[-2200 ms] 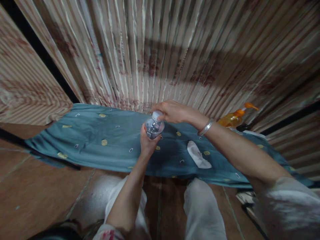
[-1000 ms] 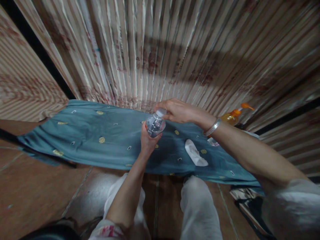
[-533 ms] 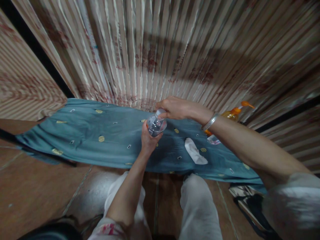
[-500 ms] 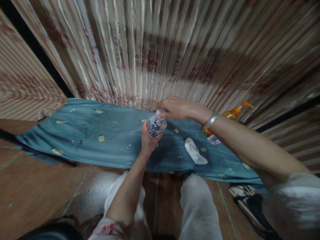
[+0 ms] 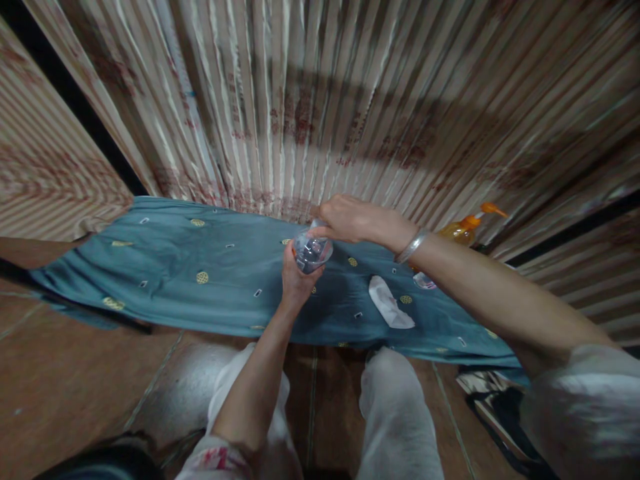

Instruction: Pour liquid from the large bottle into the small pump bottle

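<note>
My left hand [image 5: 299, 283] is closed around the side of a clear plastic container [image 5: 313, 257] above the teal cloth. Over the container's top, my right hand [image 5: 345, 219] has its fingers bent down and pinched on a small whitish piece [image 5: 316, 227]; its kind is too blurred to make out. Some orange shows at the container's left edge, beside my left fingers. To the right on the cloth lies a crumpled white piece of fabric [image 5: 390, 305], shaped like a sock. A pump bottle [image 5: 460, 230] with amber contents and an orange pump stands behind my right forearm, partly hidden.
Teal cloth with pineapple prints [image 5: 170, 267] covers a low bench or bed. Striped curtains [image 5: 300, 120] hang behind it, with dark frame poles [image 5: 75, 100] at the sides. A dark and beige bag-like item [image 5: 500, 407] lies on the tiled floor at right.
My right hand has turned slightly and its wrist has shifted left and down, covering more of the whitish piece. The left hand and container stay almost still.
</note>
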`<state>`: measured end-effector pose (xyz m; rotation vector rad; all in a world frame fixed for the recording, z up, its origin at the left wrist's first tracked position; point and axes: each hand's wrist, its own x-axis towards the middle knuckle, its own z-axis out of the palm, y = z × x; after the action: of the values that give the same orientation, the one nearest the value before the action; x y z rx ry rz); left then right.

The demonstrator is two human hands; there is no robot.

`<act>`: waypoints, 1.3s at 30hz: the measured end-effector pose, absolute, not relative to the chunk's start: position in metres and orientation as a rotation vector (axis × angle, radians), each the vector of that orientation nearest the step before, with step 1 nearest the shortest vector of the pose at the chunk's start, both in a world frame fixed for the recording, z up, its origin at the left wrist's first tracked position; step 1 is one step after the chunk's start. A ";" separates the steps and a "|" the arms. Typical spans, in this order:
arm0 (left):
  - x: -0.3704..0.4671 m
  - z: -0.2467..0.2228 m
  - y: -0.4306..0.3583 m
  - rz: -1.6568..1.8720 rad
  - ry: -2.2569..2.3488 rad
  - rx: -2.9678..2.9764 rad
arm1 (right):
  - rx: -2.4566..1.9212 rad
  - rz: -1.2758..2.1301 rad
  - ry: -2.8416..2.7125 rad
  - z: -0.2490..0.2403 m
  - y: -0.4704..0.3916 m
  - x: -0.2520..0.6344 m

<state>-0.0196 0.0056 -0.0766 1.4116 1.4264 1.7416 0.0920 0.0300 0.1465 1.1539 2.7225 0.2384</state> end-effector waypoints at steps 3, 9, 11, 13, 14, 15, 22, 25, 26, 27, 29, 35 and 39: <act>-0.020 -0.076 0.006 1.751 1.402 1.413 | 1.186 0.275 2.712 0.145 0.028 0.090; -0.021 -0.075 0.007 1.734 1.408 1.414 | 1.164 0.276 2.735 0.140 0.026 0.089; -0.021 -0.074 0.007 1.728 1.417 1.413 | 1.221 0.304 2.716 0.140 0.025 0.088; -0.021 -0.074 0.007 1.727 1.420 1.410 | 1.199 0.284 2.738 0.140 0.025 0.088; -0.022 -0.074 0.007 1.728 1.419 1.407 | 1.169 0.262 2.750 0.140 0.025 0.088; -0.022 -0.074 0.007 1.729 1.419 1.405 | 1.141 0.246 2.755 0.140 0.025 0.089; -0.022 -0.078 0.010 1.748 1.422 1.412 | 1.220 0.316 2.729 0.139 0.022 0.088; -0.021 -0.078 0.010 1.744 1.422 1.426 | 1.158 0.252 2.733 0.138 0.022 0.088; -0.021 -0.078 0.010 1.741 1.426 1.431 | 1.157 0.253 2.726 0.138 0.022 0.088; -0.021 -0.078 0.010 1.738 1.433 1.438 | 1.175 0.269 2.716 0.137 0.022 0.087; -0.021 -0.076 0.010 1.732 1.447 1.447 | 1.226 0.313 2.713 0.137 0.021 0.087; -0.021 -0.075 0.009 1.737 1.446 1.432 | 1.147 0.235 2.765 0.136 0.021 0.088; -0.020 -0.076 0.009 1.744 1.441 1.456 | 1.247 0.287 2.745 0.134 0.024 0.087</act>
<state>-0.0202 0.0094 -0.0758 1.4559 1.4413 1.7435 0.0873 0.0242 0.1341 1.2470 2.7455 0.2868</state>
